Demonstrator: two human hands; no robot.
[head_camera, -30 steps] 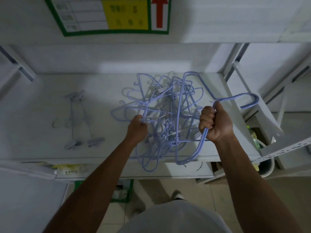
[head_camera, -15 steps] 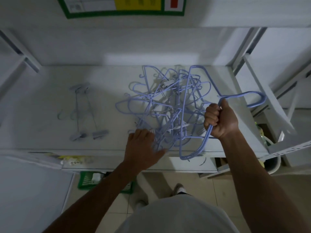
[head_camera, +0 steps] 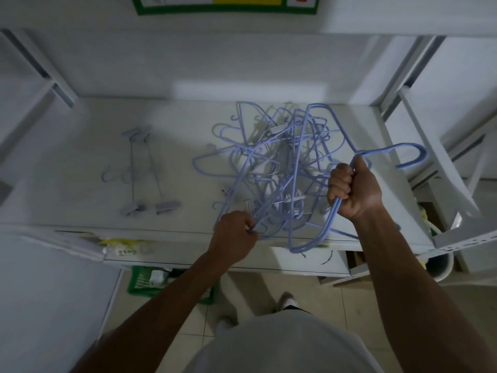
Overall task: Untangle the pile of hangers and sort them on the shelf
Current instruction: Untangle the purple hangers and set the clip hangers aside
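progress: early, by my read | sorted: two grey clip hangers [head_camera: 142,169] lay apart at shelf [head_camera: 80,211] left | left: blue hanger tangle [head_camera: 271,170] piled right of centre | right hand [head_camera: 353,188] clenched on large blue hanger [head_camera: 336,133] | left hand [head_camera: 233,236] pinched strands at front edge

Dim room; white wall [head_camera: 188,57] behind the shelving; green-bordered sign [head_camera: 228,6] above; pale tiled floor [head_camera: 255,292] below; green crate [head_camera: 150,284] underneath; white bin [head_camera: 441,267] at right
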